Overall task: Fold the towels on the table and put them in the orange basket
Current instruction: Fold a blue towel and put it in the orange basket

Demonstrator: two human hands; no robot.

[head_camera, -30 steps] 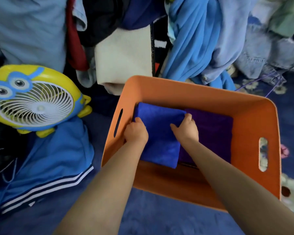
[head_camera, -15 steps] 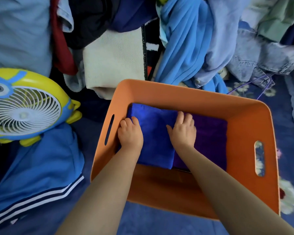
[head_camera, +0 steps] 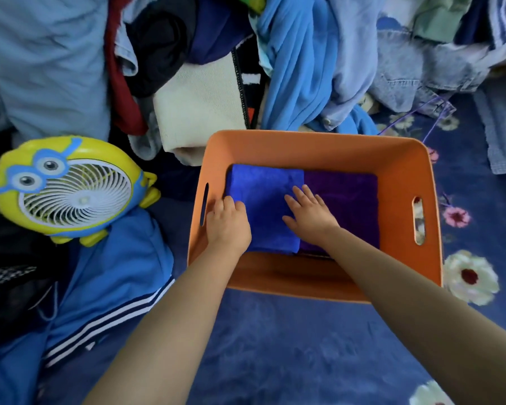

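Centre right of the frame: orange basket (head_camera: 403, 159) sits on a blue floral cloth (head_camera: 275, 346). Inside, a folded blue towel (head_camera: 263, 200) lies on the left, a folded purple towel (head_camera: 345, 203) touching it on the right.

Left hand (head_camera: 227, 226) rests on the blue towel's left edge, beside the basket wall; fingers look loosely bent, fingertips hidden, so I cannot tell whether they grip cloth. Right hand (head_camera: 308, 213) lies flat, fingers straight and spread, across the seam between both towels.

Judged step: seating and smoothing the blue towel; placement looks nearly done.

Risks:
- Lifting the left hand with cloth caught could pull the top layer and open the fold.
- Sideways drag from the right palm could ruck the seam.

Upper frame: piled clothes (head_camera: 304, 68). Left: yellow toy fan (head_camera: 70, 185) and a striped blue jacket (head_camera: 114, 273).
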